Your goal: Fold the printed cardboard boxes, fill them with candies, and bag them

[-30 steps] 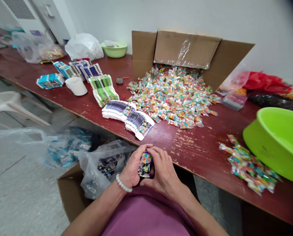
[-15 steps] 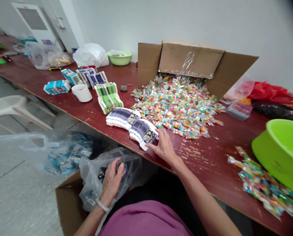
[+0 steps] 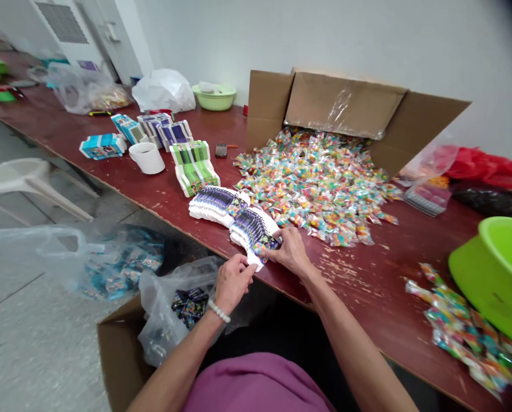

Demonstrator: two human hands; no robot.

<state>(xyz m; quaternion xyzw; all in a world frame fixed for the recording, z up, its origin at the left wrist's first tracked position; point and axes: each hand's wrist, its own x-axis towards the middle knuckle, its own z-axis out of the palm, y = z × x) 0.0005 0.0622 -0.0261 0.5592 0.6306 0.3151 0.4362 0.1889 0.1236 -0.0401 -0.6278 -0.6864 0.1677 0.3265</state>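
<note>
Two fanned stacks of flat purple-and-white printed candy cartons (image 3: 215, 205) lie overlapping at the table's near edge. My left hand (image 3: 233, 281), with a beaded bracelet at the wrist, pinches the white end flap of the front carton (image 3: 256, 243) in the nearer stack. My right hand (image 3: 292, 250) grips the same carton by its printed end, thumb on the near side and fingers at the far edge. Below my left forearm, a clear plastic bag (image 3: 157, 292) inside a cardboard box (image 3: 121, 349) holds several dark printed packs (image 3: 189, 306).
Wrapped candies (image 3: 316, 189) spill from a large open carton (image 3: 346, 103) behind the stacks. Green cartons (image 3: 195, 166) and a white mug (image 3: 148, 158) stand to the left. A green basin (image 3: 492, 274) and more candies (image 3: 466, 332) are at right. A plastic stool (image 3: 19, 177) stands on the floor.
My left hand has risen from over the bag to the table edge and taken hold of the front carton's flap. My right hand stays at that carton's end.
</note>
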